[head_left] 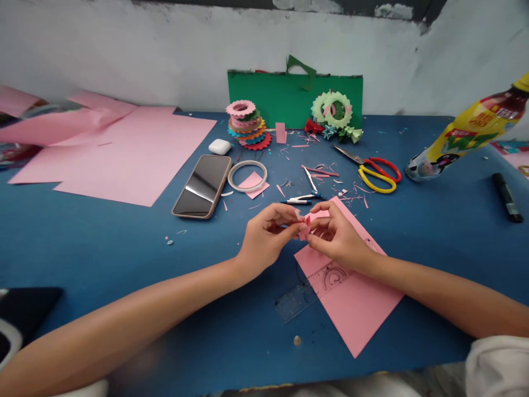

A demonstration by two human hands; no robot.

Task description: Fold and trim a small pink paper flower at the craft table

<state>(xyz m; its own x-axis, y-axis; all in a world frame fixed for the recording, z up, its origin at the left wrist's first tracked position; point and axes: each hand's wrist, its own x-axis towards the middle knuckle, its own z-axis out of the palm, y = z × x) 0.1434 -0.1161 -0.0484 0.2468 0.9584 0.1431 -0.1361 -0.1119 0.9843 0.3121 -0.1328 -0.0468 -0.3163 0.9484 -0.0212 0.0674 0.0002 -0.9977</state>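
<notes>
Between my two hands is a small folded piece of pink paper (305, 227), held up over the table. My left hand (268, 234) pinches it from the left with thumb and fingertips. From the right, my right hand (339, 236) has its thumb and fingers closed on the same piece. Beneath my right hand lies a pink paper sheet (359, 309), set at a slant. A clear plastic ruler (295, 303) with a protractor cut-out rests partly on that sheet. A compass (312, 190) lies just beyond my fingertips, among pink paper scraps.
Scissors (378, 172), a tilted bottle (467, 129) and a black marker (507, 198) are to the right. A phone (202, 186), a tape roll (248, 176) and large pink sheets (124, 157) lie left. Stacked paper rings (246, 125) stand before a green board (273, 94).
</notes>
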